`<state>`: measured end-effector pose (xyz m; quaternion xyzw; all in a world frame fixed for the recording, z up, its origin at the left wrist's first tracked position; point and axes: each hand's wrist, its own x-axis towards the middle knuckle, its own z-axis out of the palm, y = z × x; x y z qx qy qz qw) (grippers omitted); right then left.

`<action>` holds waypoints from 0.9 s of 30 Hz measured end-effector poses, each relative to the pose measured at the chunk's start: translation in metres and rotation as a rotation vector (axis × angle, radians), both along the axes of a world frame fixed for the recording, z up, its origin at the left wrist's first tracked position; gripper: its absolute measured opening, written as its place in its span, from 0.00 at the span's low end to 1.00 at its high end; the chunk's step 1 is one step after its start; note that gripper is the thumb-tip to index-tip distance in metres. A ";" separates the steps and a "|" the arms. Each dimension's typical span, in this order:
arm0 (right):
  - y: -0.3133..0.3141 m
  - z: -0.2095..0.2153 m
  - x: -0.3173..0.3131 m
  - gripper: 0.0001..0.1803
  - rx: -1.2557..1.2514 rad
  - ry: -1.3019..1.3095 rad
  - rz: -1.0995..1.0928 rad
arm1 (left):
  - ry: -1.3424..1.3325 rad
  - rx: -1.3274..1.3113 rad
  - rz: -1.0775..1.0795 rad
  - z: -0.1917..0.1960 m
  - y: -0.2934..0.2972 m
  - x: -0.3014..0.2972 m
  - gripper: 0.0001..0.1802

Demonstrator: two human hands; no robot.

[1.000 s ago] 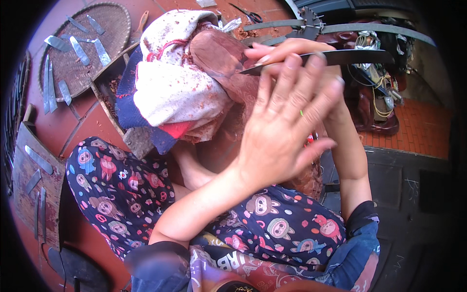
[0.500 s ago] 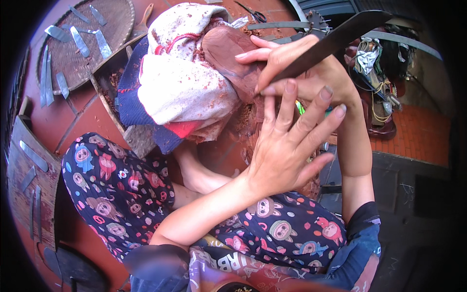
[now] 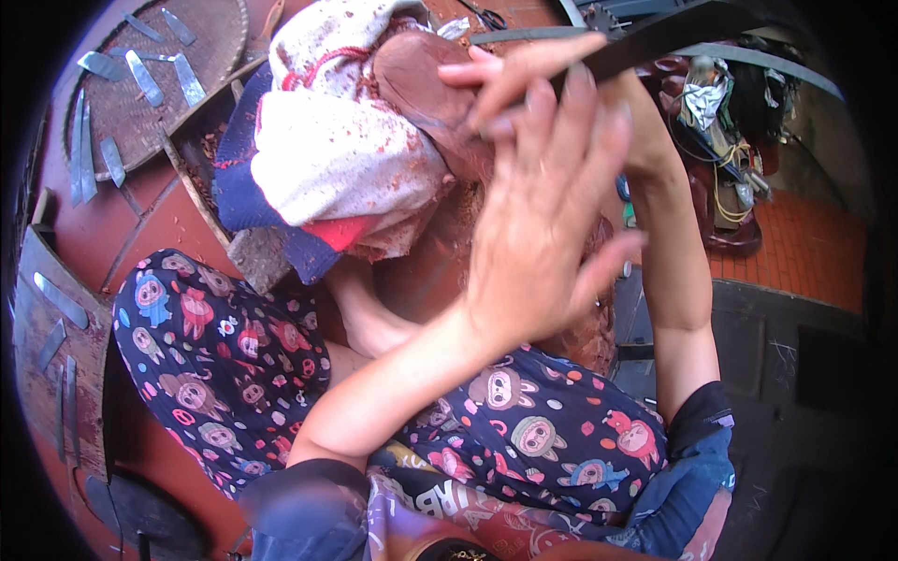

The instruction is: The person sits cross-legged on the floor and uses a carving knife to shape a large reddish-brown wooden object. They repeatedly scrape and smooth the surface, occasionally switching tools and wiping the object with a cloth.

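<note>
Your left hand (image 3: 547, 215) is raised flat, fingers spread, its fingertips against the dark blade (image 3: 673, 33) that your right hand (image 3: 524, 79) grips from above. Just left of the blade a reddish-brown block (image 3: 426, 93) rests on a stained white cloth (image 3: 346, 159). Far left, a round woven tray (image 3: 178, 89) holds several bare metal blades (image 3: 140, 75)

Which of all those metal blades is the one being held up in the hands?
The long dark blade at the top, gripped by the right hand. The other blades lie loose on the round woven tray, untouched.
</note>
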<state>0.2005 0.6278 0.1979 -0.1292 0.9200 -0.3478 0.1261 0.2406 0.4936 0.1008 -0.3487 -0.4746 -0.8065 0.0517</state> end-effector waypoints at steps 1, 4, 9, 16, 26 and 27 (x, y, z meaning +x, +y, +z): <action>0.002 -0.001 0.000 0.06 0.026 -0.002 0.110 | -0.026 -0.009 -0.045 0.002 -0.007 0.010 0.47; 0.004 0.002 -0.004 0.06 0.022 0.023 0.052 | -0.008 -0.005 0.030 -0.001 0.000 0.003 0.48; -0.002 -0.004 0.007 0.11 -0.183 0.037 -0.181 | 0.067 -0.083 0.012 0.004 -0.007 -0.005 0.46; -0.026 0.045 0.048 0.15 -0.252 -0.018 -0.344 | -0.267 -0.051 0.100 -0.015 -0.059 0.012 0.27; -0.058 0.029 0.071 0.26 -0.303 0.050 -0.245 | -0.071 -0.208 -0.150 -0.006 -0.067 0.009 0.09; -0.056 0.026 0.073 0.26 -0.384 0.101 -0.243 | -0.056 -0.209 -0.141 -0.006 -0.064 0.010 0.09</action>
